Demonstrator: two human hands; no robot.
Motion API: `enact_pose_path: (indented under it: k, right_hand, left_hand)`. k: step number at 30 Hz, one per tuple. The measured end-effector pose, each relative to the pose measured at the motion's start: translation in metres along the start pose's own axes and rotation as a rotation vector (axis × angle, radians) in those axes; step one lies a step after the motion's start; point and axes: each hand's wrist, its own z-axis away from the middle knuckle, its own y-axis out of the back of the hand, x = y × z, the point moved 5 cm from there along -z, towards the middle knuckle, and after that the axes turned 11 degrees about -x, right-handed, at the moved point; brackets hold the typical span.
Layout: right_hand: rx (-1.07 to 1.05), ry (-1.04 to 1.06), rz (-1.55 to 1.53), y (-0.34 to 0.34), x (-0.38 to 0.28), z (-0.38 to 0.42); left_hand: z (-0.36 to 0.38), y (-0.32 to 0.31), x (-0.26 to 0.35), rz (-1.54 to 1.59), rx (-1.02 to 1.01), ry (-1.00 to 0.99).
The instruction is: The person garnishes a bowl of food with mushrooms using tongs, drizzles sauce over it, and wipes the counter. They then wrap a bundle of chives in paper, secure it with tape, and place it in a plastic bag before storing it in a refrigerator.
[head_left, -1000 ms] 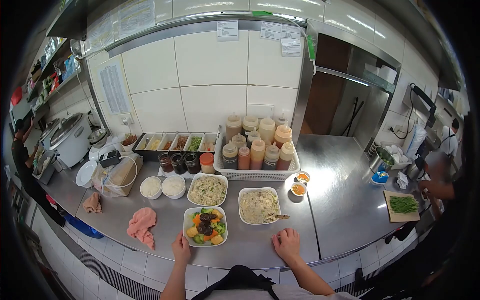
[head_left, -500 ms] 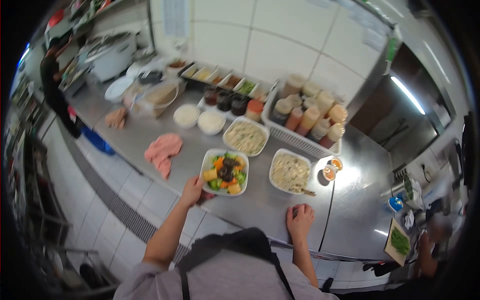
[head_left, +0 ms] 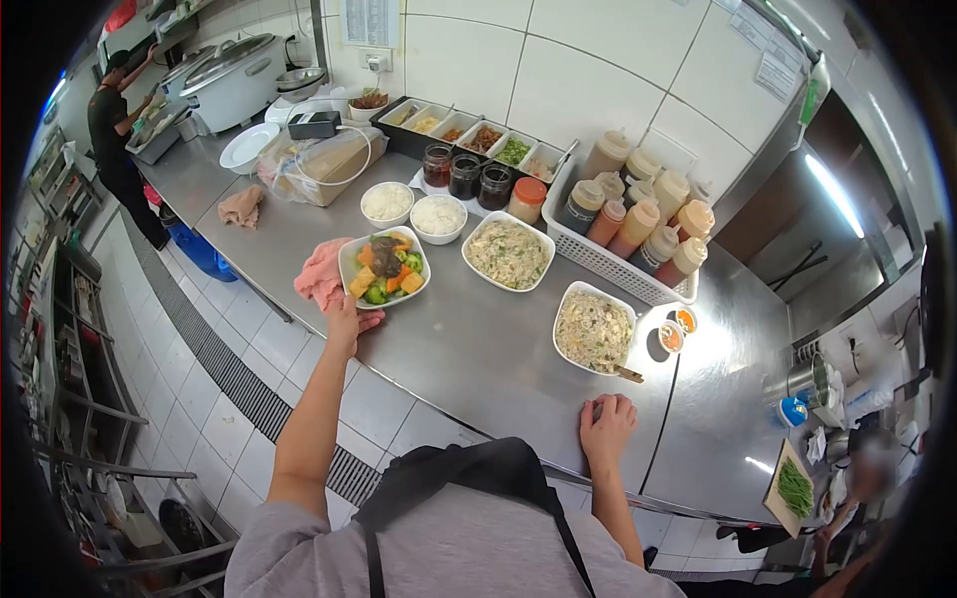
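My left hand [head_left: 351, 321] is at the front rim of a white square bowl [head_left: 385, 267] of vegetables with dark pieces on top, its fingers at the bowl's near edge. The bowl touches or overlaps a pink cloth [head_left: 322, 274]. My right hand [head_left: 607, 427] rests near the front edge of the steel counter [head_left: 478, 349], fingers curled round a small dark thing that I cannot make out. Two square bowls of fried rice, one [head_left: 508, 254] in the middle and one [head_left: 595, 329] on the right, stand beyond my hands.
Two bowls of white rice [head_left: 413, 211], jars [head_left: 465, 179], a topping tray [head_left: 478, 140] and a basket of squeeze bottles [head_left: 618, 261] line the back. Small sauce cups [head_left: 671, 337] stand right. One person [head_left: 112, 125] is far left, another [head_left: 847, 498] at lower right near a cutting board [head_left: 790, 488].
My left hand and the vegetable bowl have moved left, up to the pink cloth. My right hand stays on the counter. The view has shifted slightly.
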Motion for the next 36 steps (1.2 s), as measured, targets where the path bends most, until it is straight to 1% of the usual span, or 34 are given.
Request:
enact_pose_path:
  k: [1, 3, 5, 7, 8, 9, 10, 12, 13, 14, 15, 16, 18, 20, 22, 24, 25, 26, 27, 28, 29, 30, 31, 32, 34, 36]
  right_hand:
    - [0.0, -0.005, 0.0, 0.0, 0.0, 0.0]
    - [0.003, 0.015, -0.011, 0.002, -0.001, 0.001]
    - [0.019, 0.019, -0.01, 0.002, 0.0, 0.002]
    - [0.06, 0.014, -0.011, 0.004, -0.001, 0.001]
    - [0.042, 0.009, -0.018, 0.003, -0.001, 0.001]
    - [0.027, 0.001, -0.025, 0.004, 0.0, 0.001]
    - [0.061, -0.019, -0.027, 0.007, 0.002, 0.002]
    - [0.036, -0.002, -0.063, 0.007, 0.003, 0.003]
    - [0.073, -0.02, -0.079, 0.007, 0.004, 0.004]
    - [0.084, 0.003, -0.092, 0.006, 0.006, 0.005]
    - [0.094, 0.028, -0.1, 0.006, 0.007, 0.007]
    - [0.124, 0.015, -0.111, 0.007, 0.007, 0.009]
    - [0.103, 0.019, -0.113, 0.01, 0.005, 0.01]
    - [0.135, 0.023, -0.111, 0.011, 0.006, 0.011]
    - [0.147, 0.03, -0.11, 0.01, 0.006, 0.009]
    - [0.135, 0.019, -0.09, 0.009, 0.006, 0.008]
    - [0.134, 0.015, -0.095, 0.009, 0.006, 0.009]
    - [0.141, 0.017, -0.09, 0.009, 0.007, 0.009]
    - [0.148, 0.022, -0.085, 0.009, 0.006, 0.009]
    - [0.147, 0.027, -0.086, 0.009, 0.007, 0.008]
    - [0.139, 0.019, -0.092, 0.008, 0.008, 0.007]
    - [0.127, 0.009, -0.098, 0.007, 0.008, 0.009]
    - [0.12, 0.008, -0.099, 0.006, 0.007, 0.01]
    - [0.129, 0.01, -0.105, 0.008, 0.007, 0.009]
    - [0.13, 0.001, -0.111, 0.009, 0.01, 0.009]
    - [0.218, 0.054, -0.152, 0.01, 0.013, 0.015]
  left_hand:
    - [0.001, 0.0, 0.005, -0.002, -0.004, 0.002]
    - [0.007, 0.001, 0.017, -0.14, 0.051, 0.161]
    - [-0.022, 0.053, 0.015, -0.504, 0.077, -0.039]
    - [-0.012, 0.064, 0.047, -0.93, 0.446, -0.576]
    - [-0.017, 0.064, 0.054, -0.922, 0.428, -0.605]
    - [-0.017, 0.051, 0.065, -1.225, 0.374, -0.746]
    - [-0.017, 0.041, 0.07, -1.527, 0.32, -0.892]
    - [-0.046, 0.067, 0.058, -1.503, 0.126, -0.577]
    - [-0.07, 0.093, 0.055, -1.45, 0.129, -0.367]
    - [-0.123, 0.153, 0.027, -1.142, 0.156, -0.508]
    - [-0.121, 0.159, 0.031, -0.686, 0.071, -0.649]
    - [-0.122, 0.161, 0.037, -0.222, -0.028, -0.75]
    - [-0.096, 0.168, 0.056, 0.074, 0.231, -0.934]
    - [-0.055, 0.162, 0.066, 0.523, 0.147, -0.689]
    - [0.0, 0.122, 0.081, 0.055, 0.328, -0.814]
    - [0.071, 0.04, 0.093, -0.447, -0.017, -0.997]
    - [0.099, 0.0, 0.089, -0.467, -0.073, -0.96]
    - [0.128, -0.045, 0.099, -0.789, -0.202, -1.107]
    - [0.14, -0.063, 0.087, -0.818, -0.287, -1.077]
    - [0.135, -0.065, 0.055, -0.743, -0.287, -0.772]
    - [0.145, -0.086, 0.054, -0.89, -0.302, -0.609]
    - [0.141, -0.1, 0.043, -1.102, -0.363, -0.653]
    - [0.136, -0.107, 0.027, -1.195, -0.384, -0.584]
    - [0.144, -0.128, 0.031, -1.291, -0.391, -0.741]
    - [0.123, -0.138, -0.002, -1.448, -0.475, -0.545]
    - [0.096, -0.138, -0.041, -1.582, -0.296, -0.682]
